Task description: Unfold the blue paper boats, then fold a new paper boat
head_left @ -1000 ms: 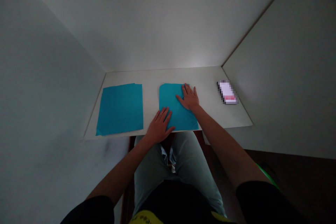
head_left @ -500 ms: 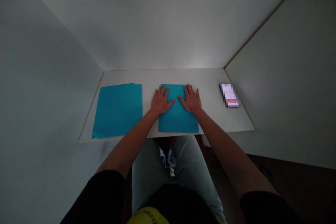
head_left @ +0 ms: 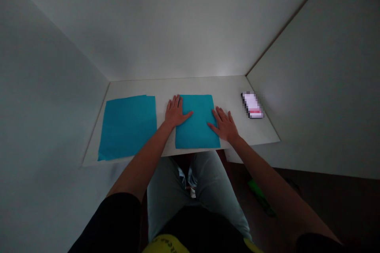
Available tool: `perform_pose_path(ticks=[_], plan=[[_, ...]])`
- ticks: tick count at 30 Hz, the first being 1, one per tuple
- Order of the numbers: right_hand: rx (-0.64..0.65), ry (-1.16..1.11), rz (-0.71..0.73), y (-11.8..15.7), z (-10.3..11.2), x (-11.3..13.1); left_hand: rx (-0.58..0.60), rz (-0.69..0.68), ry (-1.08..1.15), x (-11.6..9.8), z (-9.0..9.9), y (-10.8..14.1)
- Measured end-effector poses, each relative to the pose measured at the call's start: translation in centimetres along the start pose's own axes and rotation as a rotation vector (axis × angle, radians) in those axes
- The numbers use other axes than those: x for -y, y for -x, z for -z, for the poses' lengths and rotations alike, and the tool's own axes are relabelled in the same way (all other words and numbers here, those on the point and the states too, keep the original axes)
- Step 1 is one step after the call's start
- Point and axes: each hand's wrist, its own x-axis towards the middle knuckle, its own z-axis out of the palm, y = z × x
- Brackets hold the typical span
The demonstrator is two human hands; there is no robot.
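— Where does the sheet lie from your hands?
— The flat, blue, rectangular sheet (head_left: 198, 128), paper or cloth (I cannot tell which), lies on the white, flat-topped desk (head_left: 246, 136) between my left hand (head_left: 174, 115) and my right hand (head_left: 227, 128); its long axis appears to run away from my body.
— Which hand is nearer?
— Neither: both touch it. My left thumb overlies the left edge towards its far corner; my right thumb and fingertips meet the right edge, closer to me.
— And their state?
— Both open, palms down, fingers spread, grasping nothing.
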Motion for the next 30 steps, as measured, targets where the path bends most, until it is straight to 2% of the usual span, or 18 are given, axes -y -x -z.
perform_pose_path(ticks=[2, 4, 7, 9, 11, 16, 18, 20, 22, 25, 28, 30], plan=[[0.005, -0.013, -0.013, 1.9, 0.1, -0.5, 0.063, 0.025, 0.028, 0.3, 0.2, -0.5], [0.007, -0.024, -0.02, 2.8, 0.3, -0.6, 0.078, 0.096, 0.027, 0.5, 0.7, -0.7], [0.006, -0.038, -0.027, 2.9, 0.5, -0.4, -0.03, 0.26, -0.024, 0.8, 1.6, -0.2], [-0.004, -0.04, -0.028, 2.7, 0.5, -0.3, -0.082, 0.319, -0.041, 0.9, 2.2, 0.6], [-0.019, -0.04, -0.027, 2.5, 0.4, -0.2, -0.077, 0.343, -0.033, 0.6, 2.6, 1.1], [-0.051, -0.059, -0.023, 2.7, 0.3, -0.4, 0.034, 0.35, 0.086, -0.9, 3.0, 1.6], [-0.065, -0.074, -0.03, 2.8, 0.4, -0.4, 0.022, 0.322, 0.178, -1.2, 3.5, 1.9], [-0.078, -0.086, -0.037, 2.8, 0.5, -0.3, -0.035, 0.313, 0.229, -0.5, 4.6, 2.3], [-0.09, -0.091, -0.04, 2.8, 0.6, -0.2, -0.1, 0.321, 0.235, 1.5, 6.4, 2.8], [-0.098, -0.09, -0.037, 2.7, 0.6, -0.2, -0.171, 0.358, 0.187, 6.6, 9.6, 4.1], [-0.106, -0.09, -0.033, 2.7, 0.5, -0.3, -0.178, 0.489, 0.067, 12.2, 12.0, 5.9], [-0.113, -0.09, -0.034, 2.6, 0.4, -0.3, -0.182, 0.557, 0.001, 15.1, 12.9, 7.2]])
